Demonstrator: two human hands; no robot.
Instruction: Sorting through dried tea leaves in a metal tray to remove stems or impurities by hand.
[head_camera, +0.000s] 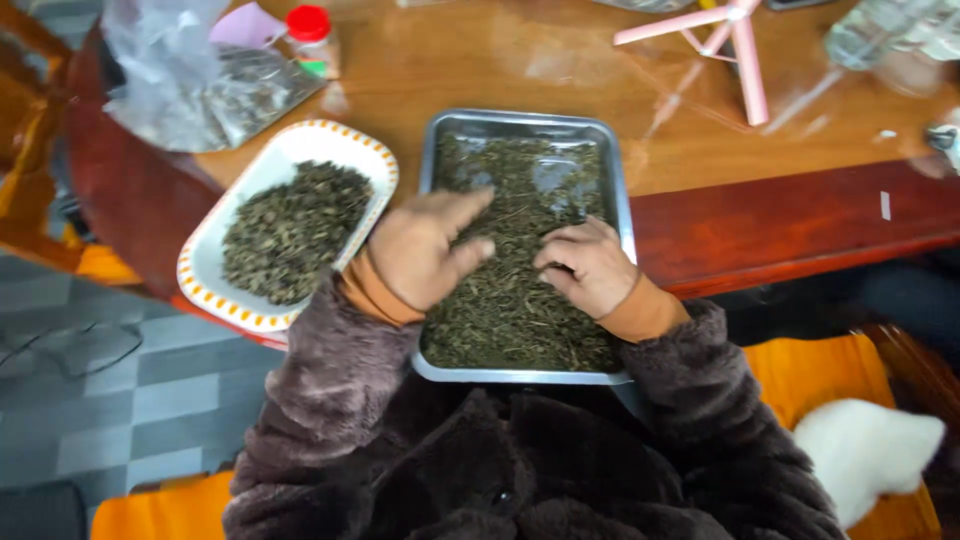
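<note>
Left hand (425, 250) flat, right hand (588, 265) curled, on tray's dried leaves (510, 300)

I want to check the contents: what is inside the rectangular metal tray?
The rectangular metal tray holds dark dried leaves. The left hand and right hand cover part; the tray's bottom is hidden.

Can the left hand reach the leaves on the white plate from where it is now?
Probably yes: the left hand rests in the metal tray right beside the white plate, and nothing lies between them.
</note>
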